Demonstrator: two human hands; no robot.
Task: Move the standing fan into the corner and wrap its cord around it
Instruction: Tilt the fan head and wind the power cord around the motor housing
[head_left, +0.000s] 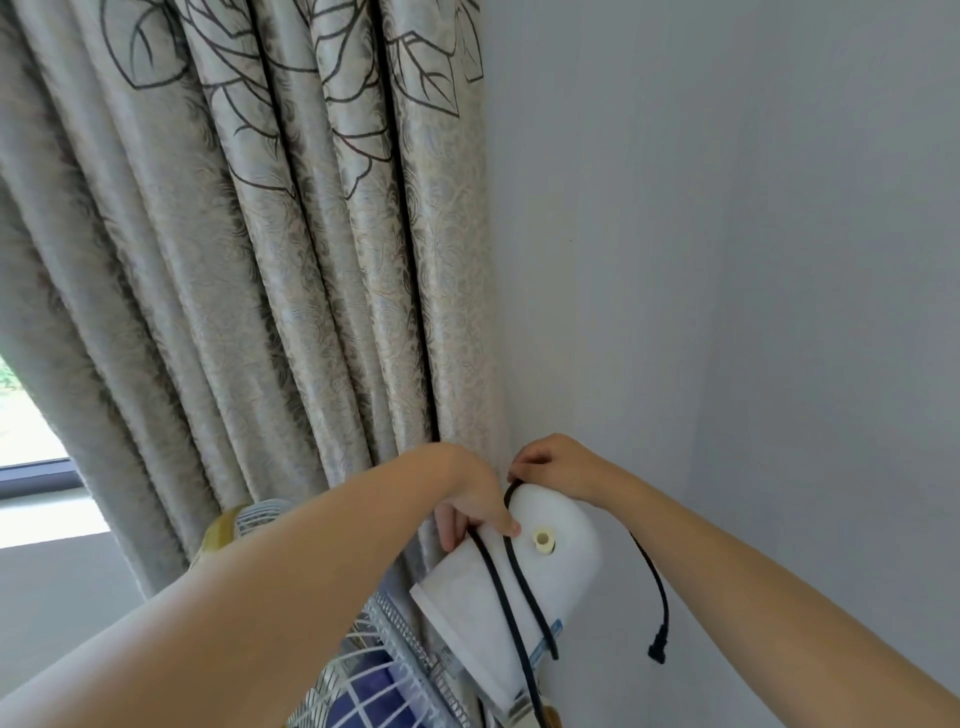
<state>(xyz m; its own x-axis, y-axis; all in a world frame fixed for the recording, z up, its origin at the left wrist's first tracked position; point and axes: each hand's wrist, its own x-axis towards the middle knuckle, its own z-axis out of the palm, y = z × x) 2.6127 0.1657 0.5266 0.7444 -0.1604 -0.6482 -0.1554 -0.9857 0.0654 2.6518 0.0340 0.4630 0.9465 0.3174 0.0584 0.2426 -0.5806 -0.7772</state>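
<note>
Over the white fan (498, 582), two black cord (511, 582) loops.

A long curtain (249, 270) fills the left and middle of the view, hanging in deep vertical folds — pale beige-grey fabric with a fine swirling weave and large leaf outlines drawn in dark lines near the top. Its right edge meets a plain wall (727, 234) painted a pale, cool grey, smooth and bare apart from a tiny dark speck partway up. At the far left edge a window (26, 431) shows bright daylight and a hint of greenery outside, with a dark frame (36, 475) along its bottom and a light sill (47, 519) beneath — soft, even light overall.
</note>
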